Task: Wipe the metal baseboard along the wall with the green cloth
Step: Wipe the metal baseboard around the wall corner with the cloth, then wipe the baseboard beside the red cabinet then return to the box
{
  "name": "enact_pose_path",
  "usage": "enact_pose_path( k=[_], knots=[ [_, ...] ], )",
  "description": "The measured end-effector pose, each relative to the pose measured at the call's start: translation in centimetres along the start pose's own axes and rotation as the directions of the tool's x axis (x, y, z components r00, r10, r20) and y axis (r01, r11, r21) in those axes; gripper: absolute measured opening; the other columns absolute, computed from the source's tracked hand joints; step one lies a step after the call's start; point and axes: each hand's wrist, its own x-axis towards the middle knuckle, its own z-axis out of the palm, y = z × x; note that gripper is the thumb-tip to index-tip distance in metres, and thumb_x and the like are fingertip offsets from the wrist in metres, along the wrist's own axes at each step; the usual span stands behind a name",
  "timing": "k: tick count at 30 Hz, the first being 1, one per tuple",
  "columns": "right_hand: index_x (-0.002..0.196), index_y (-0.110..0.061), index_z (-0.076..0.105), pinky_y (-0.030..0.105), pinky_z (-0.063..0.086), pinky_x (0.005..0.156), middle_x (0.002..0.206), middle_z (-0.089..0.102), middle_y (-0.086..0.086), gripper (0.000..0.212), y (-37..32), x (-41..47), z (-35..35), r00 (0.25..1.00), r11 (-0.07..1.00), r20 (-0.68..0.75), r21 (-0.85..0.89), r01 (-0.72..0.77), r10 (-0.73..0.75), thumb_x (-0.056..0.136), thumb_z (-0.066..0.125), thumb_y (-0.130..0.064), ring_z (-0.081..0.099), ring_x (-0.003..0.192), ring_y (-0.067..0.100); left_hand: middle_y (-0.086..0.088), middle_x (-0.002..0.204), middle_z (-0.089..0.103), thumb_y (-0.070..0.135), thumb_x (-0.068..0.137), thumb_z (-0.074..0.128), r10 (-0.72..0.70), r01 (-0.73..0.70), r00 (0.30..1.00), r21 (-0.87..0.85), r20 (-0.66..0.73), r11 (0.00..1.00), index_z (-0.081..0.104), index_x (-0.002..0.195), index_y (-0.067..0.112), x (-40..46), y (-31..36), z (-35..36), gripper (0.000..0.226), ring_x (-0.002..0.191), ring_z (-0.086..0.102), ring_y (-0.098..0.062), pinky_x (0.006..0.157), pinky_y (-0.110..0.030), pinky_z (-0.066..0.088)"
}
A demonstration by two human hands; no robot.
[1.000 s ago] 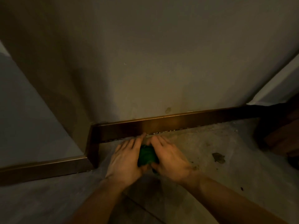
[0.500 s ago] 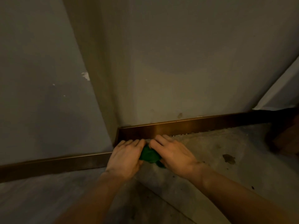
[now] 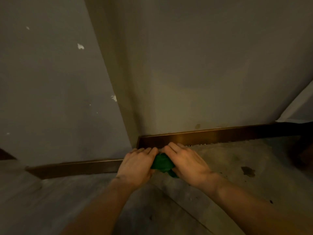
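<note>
Two hands are seen low at the foot of the wall (image 3: 203,73), pressed together over a green cloth (image 3: 162,164). The cloth is bunched between them, with most of it hidden under the palms and only a crumpled middle part and a lower corner showing. The left hand (image 3: 137,165) is laid over the cloth's left side with fingers fairly straight, the tips reaching the baseboard (image 3: 220,135). The right hand (image 3: 188,164) is laid over the cloth's right side, fingers likewise extended toward the metal strip. Whether the thumbs are curled under the cloth cannot be told. Just beyond the fingertips the baseboard is met at a corner, and a second length of it (image 3: 76,167) runs off to the left of the left hand. A dark stain (image 3: 248,171) is seen on the floor (image 3: 237,192) to the right of the right hand.
</note>
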Motion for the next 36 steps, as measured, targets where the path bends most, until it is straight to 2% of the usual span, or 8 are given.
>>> enact_pose_path(
  k=[3,9,13,18,21,28,32,36],
  knots=[
    [0.131,-0.021,0.044,0.042,0.051,0.078,0.120,0.049,0.002,0.060,-0.4,0.7,-1.4,0.999,0.999,0.000,-0.026,0.046,-0.046,0.079,0.071,-0.011,0.050,0.108,0.024,0.002,0.123,0.060,0.040,0.091,0.064,0.002,-0.003,1.000,0.043,0.030,0.999,0.042,0.127,0.028,0.0,-0.2,-2.0,0.044,0.114,0.059,-0.023,0.089,-0.038,0.046],
    [0.126,-0.022,0.044,0.039,0.051,0.074,0.118,0.051,0.001,0.059,-1.1,1.2,-3.5,0.998,0.999,-0.056,-0.028,0.029,-0.031,0.076,0.074,-0.013,0.052,0.108,0.023,0.000,0.122,0.063,0.039,0.085,0.065,0.073,-0.076,0.997,0.144,0.023,0.987,0.045,0.128,0.026,0.9,-0.7,-5.3,0.048,0.110,0.062,-0.027,0.085,-0.039,0.048],
    [0.119,-0.023,0.042,0.041,0.050,0.076,0.113,0.051,0.001,0.055,-3.0,2.0,-5.2,0.998,0.996,-0.034,-0.070,0.054,-0.056,0.075,0.072,-0.015,0.054,0.105,0.025,-0.002,0.121,0.064,0.042,0.083,0.068,0.114,-0.116,0.993,0.154,0.024,0.981,0.043,0.124,0.025,-0.1,-1.9,-6.8,0.051,0.105,0.064,-0.031,0.083,-0.041,0.049],
    [0.114,-0.025,0.041,0.041,0.048,0.072,0.105,0.052,0.000,0.051,-7.3,4.2,-8.5,0.995,0.991,-0.017,-0.099,0.094,-0.096,0.074,0.071,-0.014,0.057,0.096,0.027,-0.004,0.114,0.065,0.044,0.085,0.067,0.149,-0.146,0.989,0.134,-0.009,0.980,0.045,0.115,0.024,-2.4,-5.1,-10.5,0.043,0.101,0.064,-0.032,0.081,-0.040,0.047],
    [0.114,-0.026,0.041,0.040,0.049,0.070,0.105,0.053,0.000,0.051,-10.7,6.4,-10.5,0.991,0.985,-0.016,-0.113,0.134,-0.136,0.073,0.070,-0.014,0.059,0.092,0.027,-0.004,0.116,0.066,0.045,0.086,0.067,0.157,-0.151,0.987,0.123,-0.043,0.981,0.048,0.117,0.022,-4.1,-7.9,-13.5,0.042,0.103,0.065,-0.033,0.083,-0.040,0.049],
    [0.113,-0.022,0.046,0.040,0.048,0.073,0.107,0.056,0.002,0.044,-20.1,12.8,-13.0,0.973,0.970,-0.083,-0.134,0.204,-0.216,0.074,0.067,-0.018,0.059,0.095,0.029,-0.002,0.123,0.065,0.046,0.089,0.064,0.133,-0.119,0.989,0.177,-0.068,0.977,0.048,0.126,0.024,-9.3,-16.4,-20.9,0.045,0.109,0.063,-0.032,0.085,-0.041,0.049],
    [0.112,-0.024,0.046,0.043,0.049,0.072,0.106,0.055,-0.001,0.046,-26.5,17.4,-12.0,0.961,0.971,-0.142,-0.072,0.229,-0.237,0.075,0.071,-0.019,0.059,0.092,0.027,0.001,0.121,0.065,0.045,0.089,0.064,0.080,-0.062,0.993,0.196,-0.086,0.979,0.048,0.124,0.027,-13.6,-22.8,-23.9,0.043,0.108,0.063,-0.031,0.083,-0.042,0.050],
    [0.113,-0.023,0.048,0.038,0.047,0.071,0.108,0.054,-0.002,0.048,-33.2,21.8,-8.9,0.942,0.958,-0.175,-0.050,0.283,-0.288,0.074,0.073,-0.014,0.056,0.092,0.023,0.003,0.116,0.065,0.046,0.089,0.062,0.030,-0.003,0.992,0.215,-0.122,0.977,0.049,0.120,0.028,-18.9,-29.9,-24.3,0.039,0.103,0.064,-0.029,0.079,-0.042,0.050]
  ],
)
